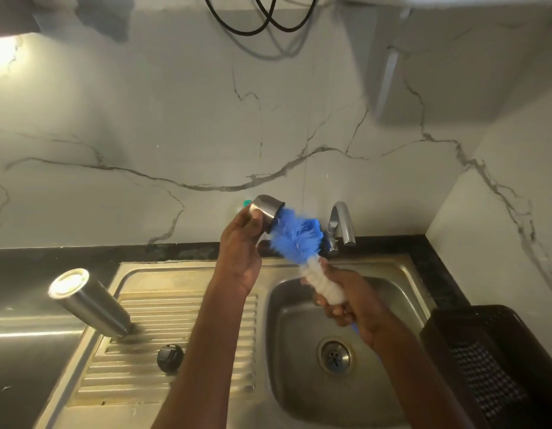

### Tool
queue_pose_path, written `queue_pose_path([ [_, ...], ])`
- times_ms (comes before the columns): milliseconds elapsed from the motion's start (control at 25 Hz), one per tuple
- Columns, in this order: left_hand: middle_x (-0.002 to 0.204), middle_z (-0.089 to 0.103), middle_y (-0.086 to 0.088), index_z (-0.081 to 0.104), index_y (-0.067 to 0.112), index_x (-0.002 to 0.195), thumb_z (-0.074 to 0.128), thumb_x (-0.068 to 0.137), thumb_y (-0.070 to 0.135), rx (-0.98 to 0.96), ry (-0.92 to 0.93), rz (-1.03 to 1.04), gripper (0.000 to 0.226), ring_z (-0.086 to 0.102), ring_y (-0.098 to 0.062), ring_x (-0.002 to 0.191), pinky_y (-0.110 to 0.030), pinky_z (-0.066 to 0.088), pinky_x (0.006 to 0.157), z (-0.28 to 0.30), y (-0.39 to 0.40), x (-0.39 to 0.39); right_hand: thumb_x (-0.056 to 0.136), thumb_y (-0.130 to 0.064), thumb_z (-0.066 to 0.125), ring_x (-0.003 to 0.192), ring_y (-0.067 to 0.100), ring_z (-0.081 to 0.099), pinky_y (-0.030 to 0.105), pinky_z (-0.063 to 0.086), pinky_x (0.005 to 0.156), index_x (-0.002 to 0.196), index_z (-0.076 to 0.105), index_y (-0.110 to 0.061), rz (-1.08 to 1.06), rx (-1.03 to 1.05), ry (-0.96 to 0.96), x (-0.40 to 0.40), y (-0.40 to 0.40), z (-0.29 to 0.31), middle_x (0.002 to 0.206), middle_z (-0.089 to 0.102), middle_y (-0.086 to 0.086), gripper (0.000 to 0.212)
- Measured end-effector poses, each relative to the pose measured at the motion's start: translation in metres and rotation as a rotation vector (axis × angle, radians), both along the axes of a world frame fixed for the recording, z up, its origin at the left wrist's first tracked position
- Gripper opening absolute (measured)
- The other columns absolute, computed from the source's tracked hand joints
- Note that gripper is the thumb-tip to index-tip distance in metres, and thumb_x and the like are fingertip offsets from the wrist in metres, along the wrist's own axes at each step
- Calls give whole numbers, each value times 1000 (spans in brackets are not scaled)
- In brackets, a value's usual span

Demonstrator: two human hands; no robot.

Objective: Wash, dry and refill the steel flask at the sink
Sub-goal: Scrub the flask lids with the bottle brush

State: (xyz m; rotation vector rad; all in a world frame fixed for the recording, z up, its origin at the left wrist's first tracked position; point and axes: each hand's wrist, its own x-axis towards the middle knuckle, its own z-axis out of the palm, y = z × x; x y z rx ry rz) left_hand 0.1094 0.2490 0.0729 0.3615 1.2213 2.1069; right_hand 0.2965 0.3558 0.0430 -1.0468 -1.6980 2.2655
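- Standing at the far left on the ribbed drainboard (188, 329), the steel flask (89, 305) rests mouth down with its flat base up, leaning in the wide-angle view; neither hand touches it, and dark worktop (14, 274) lies open beyond it.
- Just right of the flask's mouth lies a black stopper (170, 358), loose on the ribs and near the front of the drainboard, where a careless sweep of the forearm could knock it.
- At centre, the left hand (240, 243) is raised above the sink's back edge, its grip closed round the steel cap (266, 212), fingers and thumb curled on the closed end, open rim turned to the right.
- The blue bristles of the bottle brush (295, 236) sit at or just inside that rim; blur hides how deep they go.
- The right hand (352, 301) is clenched round the brush's white lower part, over the basin (299, 351).
- By my reading the washing step is in hand, on the cap, not the flask body; drying and refilling are not yet begun.
- The next move likely calls for rinsing, so the cap must come under the tap (341, 224), which stands just behind the brush and shows no water running.
- Room is tightest there: brush head nearly touches the tap. Rightwards a dark basket (491, 360) crowds the sink's edge, while the basin below the hands is free.
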Motion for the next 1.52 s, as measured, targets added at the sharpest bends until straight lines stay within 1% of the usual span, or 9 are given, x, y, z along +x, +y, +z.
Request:
queue_pose_path([
  [280,147,59,-23,44,21,154,75,89,23,264,-287,25,72,67,-34,121,-36,61,90,-21,-17,-29,101,-47,58,51,10,46,21,29,44,111,70,-14,-123,200,-7,16,4,-17,74,65,8,37],
  [440,132,68,-19,61,23,134,105,45,9,334,-398,-32,101,71,-29,106,-32,61,81,-32,-15,-29,99,-43,62,59,15,51,23,36,48,111,70,-23,-257,272,107,9,-1,-10,77,69,9,25],
  [640,131,69,-14,66,25,131,107,45,17,318,-429,-91,95,72,-25,103,-30,53,77,-37,-11,-22,93,-35,73,63,4,62,18,49,52,114,65,-24,-370,460,138,0,-2,-14,91,71,9,24],
  [800,146,62,-17,72,14,131,104,55,26,269,-436,-49,84,64,-29,121,-33,53,92,-31,-12,-14,87,-35,81,81,9,71,36,63,69,118,58,-30,-423,617,100,-5,-9,-22,99,71,-6,39],
  [960,134,66,-20,55,-3,144,84,71,17,80,-484,31,81,72,-23,95,-19,61,60,-20,-10,3,87,-39,80,93,0,68,20,58,71,131,52,-37,-366,796,110,-10,-19,-23,115,67,-17,52],
  [1040,132,69,-22,55,-4,143,77,76,12,37,-519,50,73,73,-27,104,-25,65,71,-21,-10,10,89,-43,79,110,2,64,25,55,85,140,50,-39,-312,917,113,-14,-21,-25,130,62,-15,59],
  [1160,126,70,-23,60,-2,136,67,91,11,47,-589,-5,47,66,-32,116,-21,60,53,-18,-15,20,90,-45,77,116,7,58,26,50,90,145,50,-34,-283,1012,85,-26,-23,-21,136,57,-8,62],
  [1320,129,71,-23,61,-4,137,60,95,2,24,-558,4,42,76,-28,104,-36,62,91,-19,-15,22,95,-39,70,108,13,57,31,55,83,144,50,-31,-296,1084,78,-44,-29,-8,131,52,0,54],
  [1520,121,74,-22,67,0,121,47,105,13,-45,-410,61,29,75,-31,102,-39,57,99,-12,-17,17,92,-21,71,102,17,62,35,56,79,139,45,-35,-185,1203,103,-38,-32,-26,127,55,-2,55],
])
